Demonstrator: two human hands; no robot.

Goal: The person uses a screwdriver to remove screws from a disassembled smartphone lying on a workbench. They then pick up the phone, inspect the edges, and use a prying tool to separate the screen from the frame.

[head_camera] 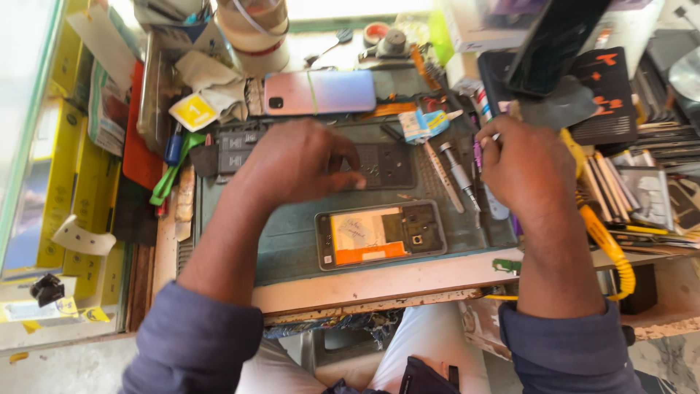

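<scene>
left hand (295,162) is resting fingers-down on dark tray (383,165), holding nothing | right hand (526,169) is pinching thin tool (477,155), grip narrow | opened phone (380,235) is lying just below both hands on mat (292,248), long axis left-right, left hand nearer

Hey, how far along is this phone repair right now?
Done: the opened phone lies back-off on the green mat, its insides exposed. In hand: the left hand presses on a dark tray; the right hand pinches a thin tool. Left: the phone is not closed; its cover isn't identifiable.
</scene>
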